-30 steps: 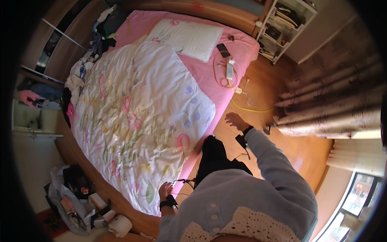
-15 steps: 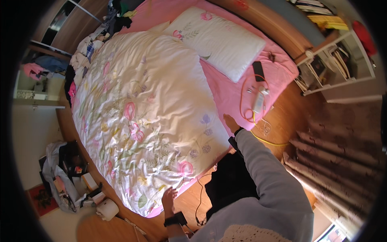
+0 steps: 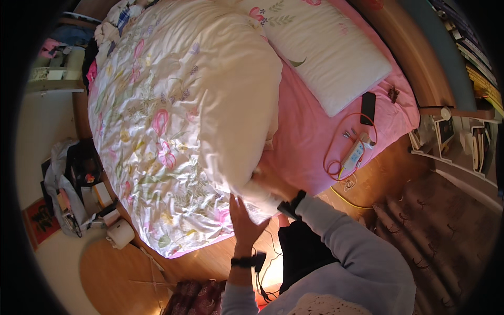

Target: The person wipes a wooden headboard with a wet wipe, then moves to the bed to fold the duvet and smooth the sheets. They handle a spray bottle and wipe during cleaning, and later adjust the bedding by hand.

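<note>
While the quilt (image 3: 173,121) sprawls toward 11 o'clock, left hand (image 3: 245,223) sits splayed against its edge, not clutching | right hand (image 3: 273,182) blurry, can't make out grip | imo one wide swing toward 2 o'clock could knock the power strip (image 3: 353,157)

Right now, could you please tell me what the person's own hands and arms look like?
Both sleeves are long and pale grey-blue. The left hand and right hand are bare, each with a black wristband; the left one carries a small black box.
</note>
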### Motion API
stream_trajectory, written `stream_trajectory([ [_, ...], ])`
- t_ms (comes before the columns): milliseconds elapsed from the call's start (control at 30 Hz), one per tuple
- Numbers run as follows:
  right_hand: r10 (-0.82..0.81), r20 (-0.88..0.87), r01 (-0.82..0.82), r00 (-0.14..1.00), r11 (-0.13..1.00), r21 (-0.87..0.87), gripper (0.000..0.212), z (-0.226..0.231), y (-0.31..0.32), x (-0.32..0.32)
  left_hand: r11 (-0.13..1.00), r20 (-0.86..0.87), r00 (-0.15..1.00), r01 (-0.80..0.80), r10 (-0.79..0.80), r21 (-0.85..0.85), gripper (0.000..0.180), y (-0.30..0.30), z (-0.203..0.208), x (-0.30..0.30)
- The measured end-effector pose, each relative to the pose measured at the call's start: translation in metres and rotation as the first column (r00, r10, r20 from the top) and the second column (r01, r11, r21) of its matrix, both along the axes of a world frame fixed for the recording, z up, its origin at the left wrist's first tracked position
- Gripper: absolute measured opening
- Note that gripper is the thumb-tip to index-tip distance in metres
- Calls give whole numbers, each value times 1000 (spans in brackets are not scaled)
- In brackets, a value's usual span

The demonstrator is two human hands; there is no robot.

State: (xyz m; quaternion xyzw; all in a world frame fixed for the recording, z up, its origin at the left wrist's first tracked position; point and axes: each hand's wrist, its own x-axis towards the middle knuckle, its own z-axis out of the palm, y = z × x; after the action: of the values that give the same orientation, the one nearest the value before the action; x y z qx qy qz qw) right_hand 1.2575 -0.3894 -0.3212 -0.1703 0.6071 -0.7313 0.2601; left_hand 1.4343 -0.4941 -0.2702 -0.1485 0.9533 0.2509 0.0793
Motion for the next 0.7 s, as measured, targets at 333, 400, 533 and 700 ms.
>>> stream_trajectory([
  [333, 286, 294, -298, 912, 955, -5, 30, -65, -6, -16, 750, -69, 870, -377, 488, 543, 68, -36, 1, -12],
  [400, 496, 254, -537, 830, 834, 128, 30, -60, -27, -5, 767, 62, 881, -442, 470, 466, 115, -11, -10, -17],
  [533, 413, -111, -408, 904, 911, 65, 30, -63, -32, 3, 727, -127, 718, -656, 684, 202, 90, -26, -38, -36],
  [700, -466, 377, 404, 800, 884, 234, 42, -161, -5, -62, 602, 15, 697, -630, 717, 491, 67, -76, -16, -10],
])
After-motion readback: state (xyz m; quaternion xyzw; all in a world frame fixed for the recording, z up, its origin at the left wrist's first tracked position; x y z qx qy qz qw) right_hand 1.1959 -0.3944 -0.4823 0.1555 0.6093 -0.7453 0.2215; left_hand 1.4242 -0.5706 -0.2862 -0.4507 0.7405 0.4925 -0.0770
